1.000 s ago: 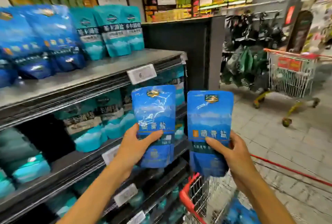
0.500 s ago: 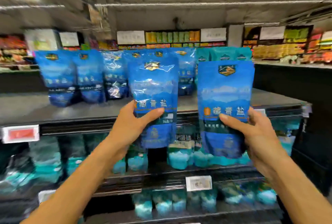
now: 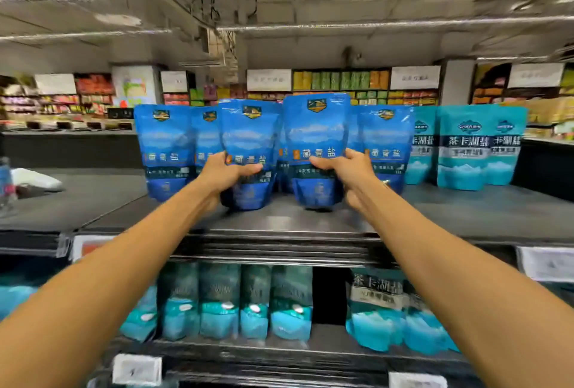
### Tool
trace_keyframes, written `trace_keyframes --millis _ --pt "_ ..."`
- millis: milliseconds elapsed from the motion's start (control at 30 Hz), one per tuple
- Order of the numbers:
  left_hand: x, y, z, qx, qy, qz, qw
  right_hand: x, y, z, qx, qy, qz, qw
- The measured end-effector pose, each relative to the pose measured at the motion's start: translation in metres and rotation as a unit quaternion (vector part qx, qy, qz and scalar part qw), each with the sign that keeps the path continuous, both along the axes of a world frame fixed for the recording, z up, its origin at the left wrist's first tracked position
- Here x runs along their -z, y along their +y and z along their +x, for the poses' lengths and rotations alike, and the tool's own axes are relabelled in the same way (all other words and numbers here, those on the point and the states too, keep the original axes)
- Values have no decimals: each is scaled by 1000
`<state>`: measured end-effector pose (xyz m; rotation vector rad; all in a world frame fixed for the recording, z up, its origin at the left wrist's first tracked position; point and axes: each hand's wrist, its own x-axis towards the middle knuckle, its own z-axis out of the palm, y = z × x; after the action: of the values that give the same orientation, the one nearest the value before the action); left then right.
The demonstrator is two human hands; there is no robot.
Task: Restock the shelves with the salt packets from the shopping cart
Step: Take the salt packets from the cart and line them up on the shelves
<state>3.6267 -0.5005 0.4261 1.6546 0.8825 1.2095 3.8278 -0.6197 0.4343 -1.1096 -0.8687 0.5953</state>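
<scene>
Head view: hands (image 3: 228,174) (image 3: 348,168) grip two blue salt packets (image 3: 248,142) (image 3: 315,139) over the top shelf (image 3: 289,219).

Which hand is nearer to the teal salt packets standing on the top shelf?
The right hand. It grips a blue packet just left of the teal packets, with one standing blue packet between. The left hand grips another blue packet farther left.

Both arms outstretched, left hand (image 3: 224,175) and right hand (image 3: 348,170) gripping, fingers curled.
</scene>
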Motion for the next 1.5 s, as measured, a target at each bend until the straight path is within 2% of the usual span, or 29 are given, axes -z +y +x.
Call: trace_keyframes --millis 100,200,300,367,433,533,667,733,867,1033,1100,1200,1400,1467,1500 --pt "7 21 8 -7 -6 1 1000 5 32 1 0 -3 -19 1000" --pt "8 30 10 36 11 13 999 10 46 8 -5 -44 -57 997" --pt "8 36 -5 48 163 67 983 10 45 18 -17 -143 -127 981" --pt "8 36 -12 -1 270 85 959 12 43 24 -17 -192 -158 968" --pt "5 33 -15 -62 342 97 933 13 43 28 -10 -219 -160 962" --pt "-4 29 -12 -87 388 97 912 13 44 27 5 -238 -151 959" --pt "-11 29 -8 -91 399 103 907 13 55 26 21 -245 -154 957" --pt "-12 29 -5 -115 440 147 878 14 60 26 37 -263 -162 950" --pt "-18 28 4 -170 554 247 777 15 64 26 90 -323 -168 927" --pt "-22 21 10 -197 609 271 719 17 63 22 121 -376 -177 902" --pt "-21 19 11 -195 612 275 715 17 63 21 115 -377 -190 899" --pt "-15 19 9 -197 595 274 730 16 59 20 99 -354 -203 907" --pt "4 19 0 -228 552 323 734 18 43 17 88 -354 -217 905" --pt "8 17 -6 -228 523 322 756 18 37 16 81 -358 -216 905" --pt "9 15 -10 -220 491 314 782 18 33 15 81 -367 -219 900"
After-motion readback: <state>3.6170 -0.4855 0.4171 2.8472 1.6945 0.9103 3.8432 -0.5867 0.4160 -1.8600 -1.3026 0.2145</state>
